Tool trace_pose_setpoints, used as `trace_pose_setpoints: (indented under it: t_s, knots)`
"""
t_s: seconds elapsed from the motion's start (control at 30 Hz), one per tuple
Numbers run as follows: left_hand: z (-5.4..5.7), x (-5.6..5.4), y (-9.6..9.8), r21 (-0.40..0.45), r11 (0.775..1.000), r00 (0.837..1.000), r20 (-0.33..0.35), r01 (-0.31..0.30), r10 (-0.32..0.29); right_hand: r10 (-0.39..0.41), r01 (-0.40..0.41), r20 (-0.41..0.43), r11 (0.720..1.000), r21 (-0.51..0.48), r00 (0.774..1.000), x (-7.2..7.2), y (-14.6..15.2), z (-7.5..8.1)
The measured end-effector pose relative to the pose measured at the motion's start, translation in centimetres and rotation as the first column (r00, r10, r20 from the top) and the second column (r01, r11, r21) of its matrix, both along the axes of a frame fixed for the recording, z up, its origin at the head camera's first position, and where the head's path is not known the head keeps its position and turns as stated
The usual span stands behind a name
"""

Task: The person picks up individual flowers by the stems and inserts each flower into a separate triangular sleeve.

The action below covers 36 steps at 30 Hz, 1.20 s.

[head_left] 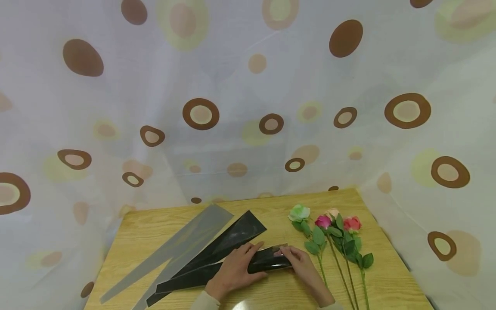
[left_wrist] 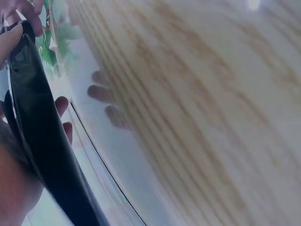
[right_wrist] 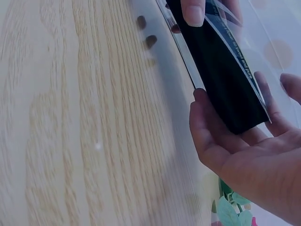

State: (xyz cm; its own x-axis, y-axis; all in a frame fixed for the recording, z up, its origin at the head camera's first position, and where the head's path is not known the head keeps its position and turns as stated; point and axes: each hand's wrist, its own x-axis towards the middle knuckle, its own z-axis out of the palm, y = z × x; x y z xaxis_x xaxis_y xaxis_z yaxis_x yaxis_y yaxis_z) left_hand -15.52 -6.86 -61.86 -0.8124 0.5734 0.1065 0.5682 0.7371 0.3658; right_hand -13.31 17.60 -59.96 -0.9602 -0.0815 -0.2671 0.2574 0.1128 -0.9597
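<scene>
Left hand has its thumb and fingers on either side of a black wrap, and the right hand is curled round that wrap's end, so both have hold of it. It's about midway between the table's left and right edges, well in from the far edge. Big pale curtain with brown rings behind, wood-grain table underneath. Toward the left edge some long grey wraps lie slantwise, wide ends near the far edge. Right beside them there's a second black wrap on a similar slant. Four flowers toward the right edge, heads pointing at the far edge: green-white one leftmost, magenta one, peach one just behind that, coral one closest to the right edge. Tiniest bit: lettering on the held wrap, "sweet and pure" readable.
</scene>
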Motion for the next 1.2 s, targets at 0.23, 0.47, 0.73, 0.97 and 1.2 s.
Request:
trace_pose_setpoints:
  t_s: [0.23,0.47,0.73,0.97,1.2]
  knots:
    - [-0.1,0.0,0.0,-0.015,1.000,0.998,-0.068,-0.008,0.007,-0.003,0.003,-0.006,1.000,-0.029,1.000,-0.1,0.6,0.2]
    - [-0.3,0.0,-0.2,-0.014,0.999,0.998,-0.056,-0.031,0.030,-0.099,0.100,0.013,0.995,-0.012,0.995,0.1,1.0,0.1]
    - [0.0,-0.2,-0.5,-0.014,0.999,0.999,-0.008,-0.044,0.044,-0.190,0.205,-0.083,0.948,0.242,0.978,-0.5,4.6,0.8]
    - [0.1,-0.2,-0.4,-0.016,0.999,0.999,-0.015,-0.046,0.045,-0.115,0.212,-0.197,0.777,0.593,0.974,-1.5,7.8,1.6]
    - [0.2,-0.1,-0.4,-0.006,0.999,0.999,-0.010,-0.045,0.045,-0.049,0.206,-0.231,0.653,0.729,0.972,-4.3,7.9,1.4]
